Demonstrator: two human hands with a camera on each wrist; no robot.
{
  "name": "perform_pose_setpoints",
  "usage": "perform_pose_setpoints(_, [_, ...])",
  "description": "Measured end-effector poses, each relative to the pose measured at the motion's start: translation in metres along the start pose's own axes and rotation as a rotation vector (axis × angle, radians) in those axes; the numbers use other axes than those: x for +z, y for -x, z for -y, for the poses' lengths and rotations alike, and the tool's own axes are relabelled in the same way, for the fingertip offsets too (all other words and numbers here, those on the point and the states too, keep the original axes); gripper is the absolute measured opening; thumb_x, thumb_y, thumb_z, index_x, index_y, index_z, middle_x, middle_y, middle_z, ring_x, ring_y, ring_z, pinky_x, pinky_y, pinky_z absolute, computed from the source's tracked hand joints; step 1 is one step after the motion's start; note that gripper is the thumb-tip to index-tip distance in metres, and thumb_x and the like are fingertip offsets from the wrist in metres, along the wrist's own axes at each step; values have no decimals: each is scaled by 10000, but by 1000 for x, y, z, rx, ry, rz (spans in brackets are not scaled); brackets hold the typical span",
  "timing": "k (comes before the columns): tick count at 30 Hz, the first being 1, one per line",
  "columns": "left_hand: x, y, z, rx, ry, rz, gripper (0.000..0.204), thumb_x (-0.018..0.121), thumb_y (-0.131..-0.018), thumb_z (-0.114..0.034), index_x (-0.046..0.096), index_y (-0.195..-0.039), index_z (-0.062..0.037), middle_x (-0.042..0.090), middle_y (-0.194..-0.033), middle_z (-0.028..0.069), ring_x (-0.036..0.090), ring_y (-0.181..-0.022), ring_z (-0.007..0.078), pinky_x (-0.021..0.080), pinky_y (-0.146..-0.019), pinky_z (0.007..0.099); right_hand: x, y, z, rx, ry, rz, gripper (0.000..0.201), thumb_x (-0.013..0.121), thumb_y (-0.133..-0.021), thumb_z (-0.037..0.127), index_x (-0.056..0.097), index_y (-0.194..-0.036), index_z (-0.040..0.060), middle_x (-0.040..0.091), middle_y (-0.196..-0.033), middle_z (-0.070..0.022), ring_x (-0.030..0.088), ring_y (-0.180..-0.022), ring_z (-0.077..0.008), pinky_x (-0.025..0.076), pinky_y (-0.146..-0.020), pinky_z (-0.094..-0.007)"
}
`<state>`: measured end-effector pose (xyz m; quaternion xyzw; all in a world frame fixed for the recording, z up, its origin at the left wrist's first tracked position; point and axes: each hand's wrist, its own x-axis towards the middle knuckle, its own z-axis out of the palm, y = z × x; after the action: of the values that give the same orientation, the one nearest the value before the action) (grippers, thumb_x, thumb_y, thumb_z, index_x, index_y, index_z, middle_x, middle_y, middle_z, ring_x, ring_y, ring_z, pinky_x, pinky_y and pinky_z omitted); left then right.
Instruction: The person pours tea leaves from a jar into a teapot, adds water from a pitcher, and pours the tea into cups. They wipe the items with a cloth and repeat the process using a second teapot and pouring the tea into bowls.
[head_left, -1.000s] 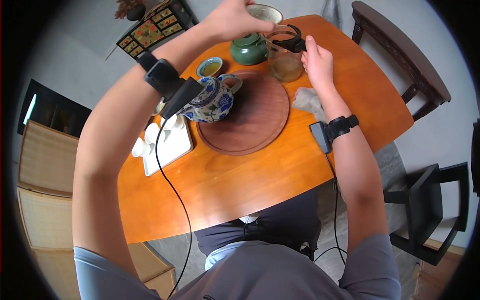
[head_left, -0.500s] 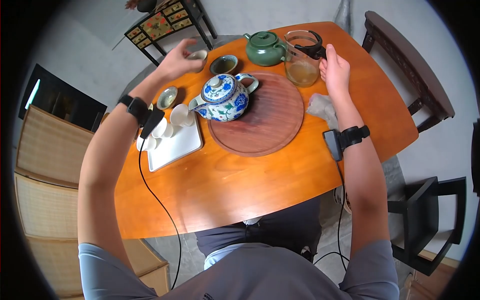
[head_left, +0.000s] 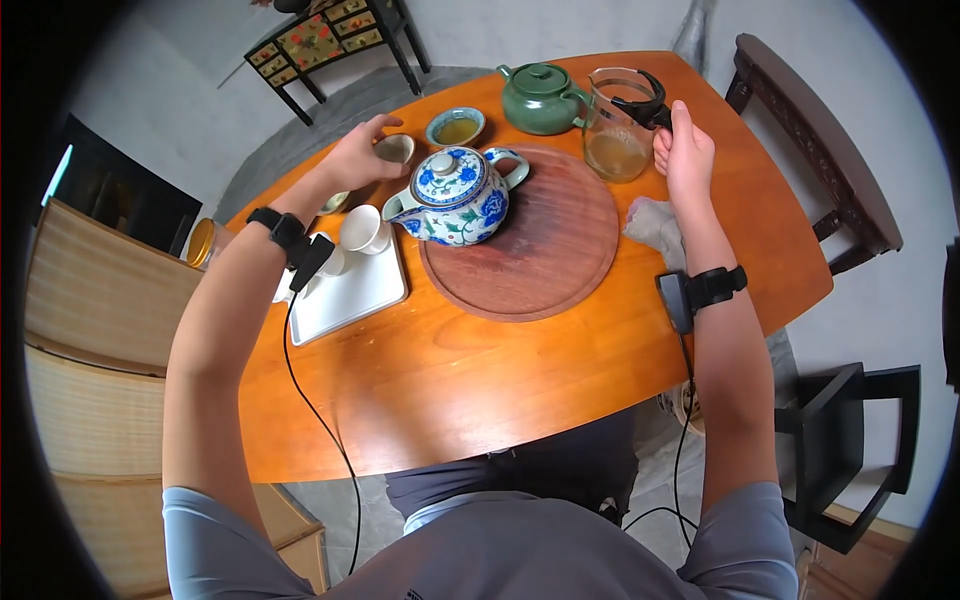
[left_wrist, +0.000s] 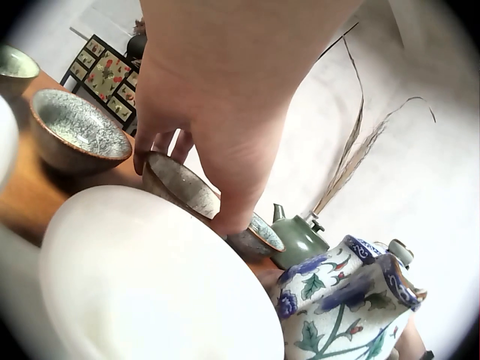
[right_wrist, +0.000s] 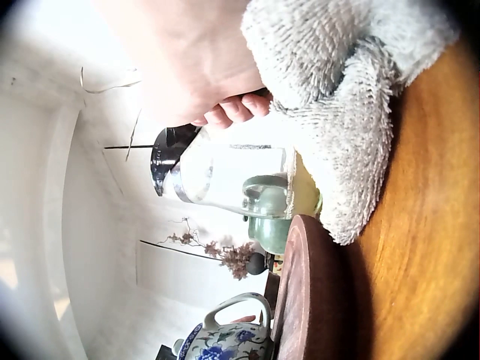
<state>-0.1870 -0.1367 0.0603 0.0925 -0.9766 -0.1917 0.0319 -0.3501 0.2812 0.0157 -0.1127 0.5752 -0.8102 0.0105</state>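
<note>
Right hand grips glass pitcher beside cloth.

I am noting: white cup blurring, running off frame; pitcher handle hiding behind my right hand.

Before you stands an orange-brown wooden table with rounded corners, on a grey floor. To your right you see two dark wooden chairs — one at the far corner, one near. Beyond the table stands a small black cabinet with painted drawer fronts. At your left, woven tan panels — light is even daylight.
</note>
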Motion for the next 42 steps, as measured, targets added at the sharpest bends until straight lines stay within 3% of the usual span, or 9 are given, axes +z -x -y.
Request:
perform_pose_setpoints(9, [-13,2,-9,-44,20,124,879,882,-765,-409,531,-1491,-58,614,-1343,244,622,-1244,374,483,-1087,428,0,2,2,-16,14,11,488,590,-1087,393,507,-714,90,471,-629,27,403,-520,-58,263,-458,-247])
perform_pose_setpoints(13, [-14,-14,-9,-61,46,51,853,869,-794,-436,552,-1477,-37,605,-1354,254,619,-1252,378,487,-1084,438,-1,0,0,-10,-6,12,488,592,-1086,389,510,-711,87,478,-630,26,403,-520,-59,265,-458,-248])
perform_pose_setpoints(16, [-11,-30,-20,-9,159,-18,804,852,-824,-441,579,-1455,-25,612,-1383,249,616,-1271,379,494,-1090,444,0,1,1,-8,-3,6,489,592,-1086,387,511,-708,87,480,-631,25,400,-518,-60,264,-457,-249])
perform_pose_setpoints(18, [-4,-37,-30,118,35,21,779,847,-837,-431,588,-1452,-29,626,-1401,238,606,-1297,388,494,-1102,445,3,2,3,-1,13,-21,493,591,-1086,388,504,-702,91,475,-627,28,397,-515,-61,264,-458,-249])
perform_pose_setpoints(24, [15,-50,-62,213,48,115,815,885,-806,-376,573,-1463,-9,634,-1429,223,631,-1296,359,489,-1118,422,4,1,3,-28,10,-12,556,566,-1095,438,438,-658,118,450,-562,10,335,-450,-70,229,-430,-255])
perform_pose_setpoints(27, [23,-57,-64,185,5,114,844,903,-780,-334,548,-1490,-45,647,-1390,236,628,-1286,375,501,-1098,435,2,1,1,-14,-11,9,506,580,-1091,384,483,-686,98,448,-615,38,389,-525,-61,264,-465,-258])
perform_pose_setpoints(36, [10,-54,-68,83,6,39,951,922,-691,-364,495,-1493,-84,638,-1295,258,646,-1212,390,510,-1060,419,3,2,2,-42,2,16,518,572,-1097,360,467,-666,93,434,-612,39,380,-539,-66,277,-488,-272])
perform_pose_setpoints(42, [-22,-48,-77,160,89,-33,917,922,-730,-352,495,-1498,-88,649,-1238,196,662,-1121,292,534,-993,404,5,3,3,-61,-3,5,518,578,-1094,338,466,-657,86,426,-615,39,375,-562,-67,290,-519,-277])
